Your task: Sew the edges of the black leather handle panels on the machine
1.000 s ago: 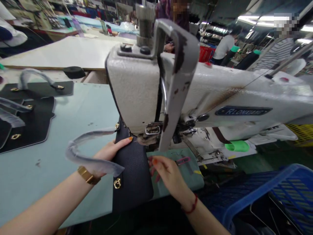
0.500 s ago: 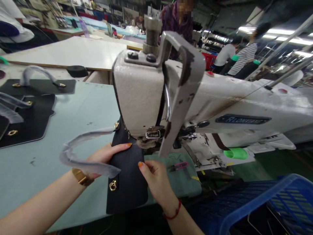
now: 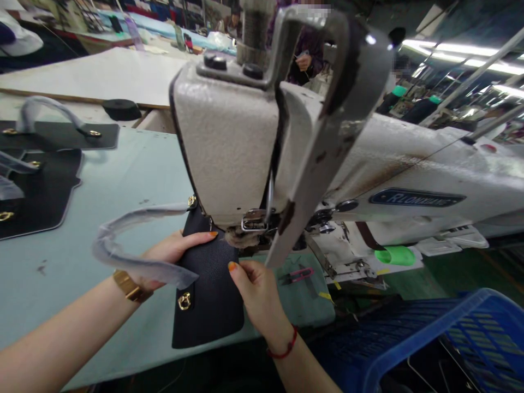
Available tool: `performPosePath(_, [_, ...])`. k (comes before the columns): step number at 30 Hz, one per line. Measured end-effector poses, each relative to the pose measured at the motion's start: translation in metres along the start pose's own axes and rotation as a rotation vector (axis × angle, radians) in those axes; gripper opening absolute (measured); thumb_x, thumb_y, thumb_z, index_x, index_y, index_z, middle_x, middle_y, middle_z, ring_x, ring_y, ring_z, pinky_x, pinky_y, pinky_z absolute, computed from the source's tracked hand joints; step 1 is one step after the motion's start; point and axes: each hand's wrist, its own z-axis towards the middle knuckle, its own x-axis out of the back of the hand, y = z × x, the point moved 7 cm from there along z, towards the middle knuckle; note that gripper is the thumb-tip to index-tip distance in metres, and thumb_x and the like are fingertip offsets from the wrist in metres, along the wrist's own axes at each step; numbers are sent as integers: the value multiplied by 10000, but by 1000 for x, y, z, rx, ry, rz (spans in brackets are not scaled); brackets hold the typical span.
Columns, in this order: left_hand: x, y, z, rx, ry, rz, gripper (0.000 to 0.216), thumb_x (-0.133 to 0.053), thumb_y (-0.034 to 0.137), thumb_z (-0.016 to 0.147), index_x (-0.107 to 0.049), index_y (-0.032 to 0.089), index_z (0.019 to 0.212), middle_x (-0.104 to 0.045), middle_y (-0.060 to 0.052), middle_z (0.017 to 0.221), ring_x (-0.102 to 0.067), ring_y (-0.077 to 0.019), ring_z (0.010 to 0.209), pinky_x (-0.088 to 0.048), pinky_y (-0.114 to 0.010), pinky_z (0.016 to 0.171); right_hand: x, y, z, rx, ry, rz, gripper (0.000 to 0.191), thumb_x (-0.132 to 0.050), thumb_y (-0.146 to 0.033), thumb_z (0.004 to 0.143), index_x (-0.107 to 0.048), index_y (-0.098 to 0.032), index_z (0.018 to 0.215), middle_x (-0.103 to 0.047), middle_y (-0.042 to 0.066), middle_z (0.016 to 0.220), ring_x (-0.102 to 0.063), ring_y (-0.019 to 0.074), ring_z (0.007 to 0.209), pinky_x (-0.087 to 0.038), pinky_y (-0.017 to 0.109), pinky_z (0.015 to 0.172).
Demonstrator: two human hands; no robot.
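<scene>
A black leather-like bag panel (image 3: 213, 297) lies under the head of a white sewing machine (image 3: 229, 142), its far part hidden behind the machine. A plastic-wrapped bag handle (image 3: 110, 245) arches from it, beside gold-coloured metal fittings (image 3: 184, 301). My left hand (image 3: 172, 252) reaches under the handle and grips the panel's left side, thumb flat on top near the presser foot, other fingers mostly hidden. With thumb and curled fingers, my right hand (image 3: 256, 289) pinches the panel's right edge. Pink-handled thread snips (image 3: 298, 275) rest on the table to the right.
More black panels with wrapped handles (image 3: 45, 185) lie at the left on the pale green table (image 3: 135, 164). A blue plastic basket (image 3: 409, 333) stands at the lower right. A black round object (image 3: 121, 109) sits behind the panels. People are in the background.
The camera view has shifted, so the machine head looks larger. The panel and both hands appear slightly further left and higher; their grip on it looks the same.
</scene>
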Motion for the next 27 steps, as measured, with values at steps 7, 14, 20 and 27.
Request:
performPosePath(7, [7,-2,5,51,28,-46,251,-814,266,684,-753,84,846,-783,-84,745,-738,-238,666,-613,-315,641,1,1,3,-5,19,-3,434,-512,-493,921,-613,-139,691,-435,-9,616,-357,98,578,-288,224,524])
performPosePath(14, [7,-3,8,47,0,3,291,-771,291,738,-744,76,932,-788,-82,792,-727,-215,654,-605,-314,653,4,-3,4,15,66,-66,428,-520,-463,914,-555,-146,629,-390,-19,588,-332,94,563,-238,229,505])
performPosePath(20, [10,-2,11,-6,-12,31,265,-794,339,728,-758,146,907,-783,-94,811,-724,-237,646,-604,-324,614,3,-11,-2,59,42,-99,413,-494,-442,944,-555,-150,659,-420,-20,612,-344,99,578,-263,233,532])
performPosePath(27, [-6,-16,-12,-86,28,-60,378,-788,355,744,-721,232,1095,-766,-72,1100,-718,-313,1029,-588,-412,913,28,-28,-6,114,-83,-299,391,-472,-354,978,-535,-155,647,-456,-19,613,-403,104,594,-269,234,552])
